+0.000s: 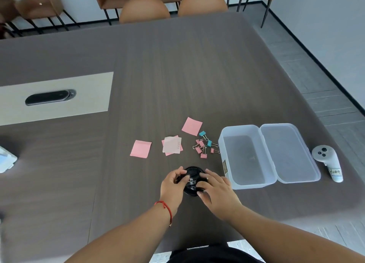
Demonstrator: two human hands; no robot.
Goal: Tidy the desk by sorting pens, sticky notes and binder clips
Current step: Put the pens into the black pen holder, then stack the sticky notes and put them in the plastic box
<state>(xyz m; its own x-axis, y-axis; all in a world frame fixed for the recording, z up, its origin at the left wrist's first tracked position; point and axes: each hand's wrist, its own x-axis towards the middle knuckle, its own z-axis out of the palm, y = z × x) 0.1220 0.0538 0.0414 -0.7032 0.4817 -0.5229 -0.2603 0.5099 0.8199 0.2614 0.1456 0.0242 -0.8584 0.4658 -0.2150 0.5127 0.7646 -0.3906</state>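
1. The table (177,75) is a broad dark wood top, and all the work sits at its near edge, close around our fingers.
2. The clear plastic box (246,158) stands just to the right of our fingers with its hinged lid (290,152) folded open on the far side. We see nothing in it, so we judge the clip sorting has not begun.
3. The black pen cup (194,172) stands directly under our fingers. Dark pens (192,181) lie across its mouth, though we cannot count them.
4. Our left hand (173,185) curls at the cup's left rim, its fingers closed on what look like pen ends. Our right hand (216,191) covers the right rim, fingers bent onto the pens. We judge the pen step is under way and nearly done, since no loose pen shows elsewhere.
5. The sticky notes are still scattered beyond our fingers: one pink note (141,149) ahead and left, a small stack with a pale top sheet (172,148) straight ahead, and another pink note (192,126) farther off to the right. All remain to be gathered.
6. The binder clips (204,146), pink and teal, lie in a loose heap ahead and right of our fingers, near the box but outside it.
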